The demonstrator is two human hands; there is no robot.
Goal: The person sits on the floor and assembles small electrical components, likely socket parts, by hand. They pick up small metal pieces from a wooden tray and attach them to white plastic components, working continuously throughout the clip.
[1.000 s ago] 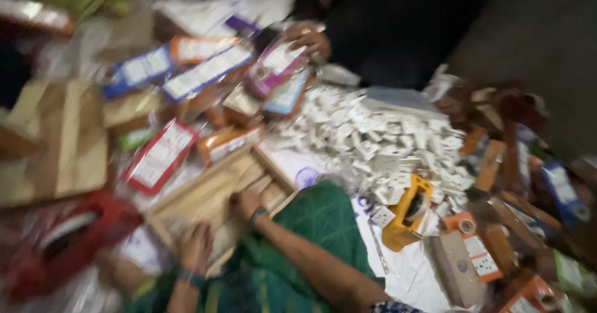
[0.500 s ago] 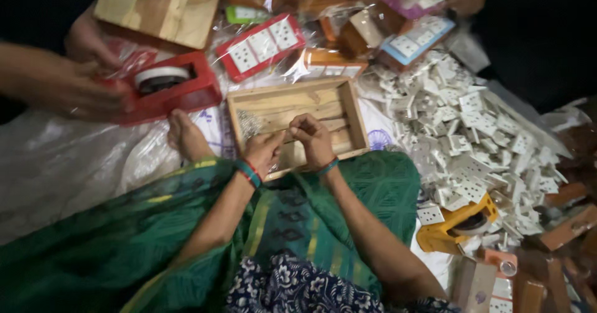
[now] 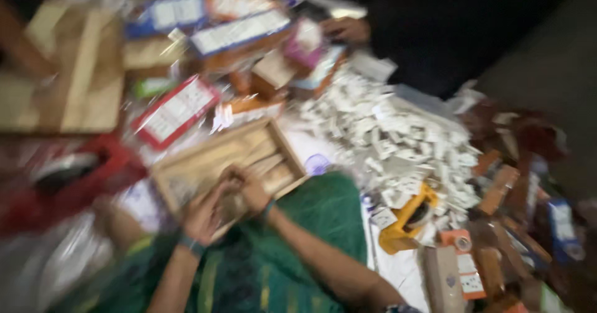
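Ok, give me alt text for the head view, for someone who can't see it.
Blurred view looking down: the person's left hand and right hand meet at the near edge of a shallow wooden tray, above a green-draped lap. A heap of small white pieces lies to the right, a yellow tape dispenser beside it.

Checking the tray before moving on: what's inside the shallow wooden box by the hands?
Inside the wooden box only pale, slat-like dividers show, blurred. Both hands, left and right, cover its near edge, hiding what's there.
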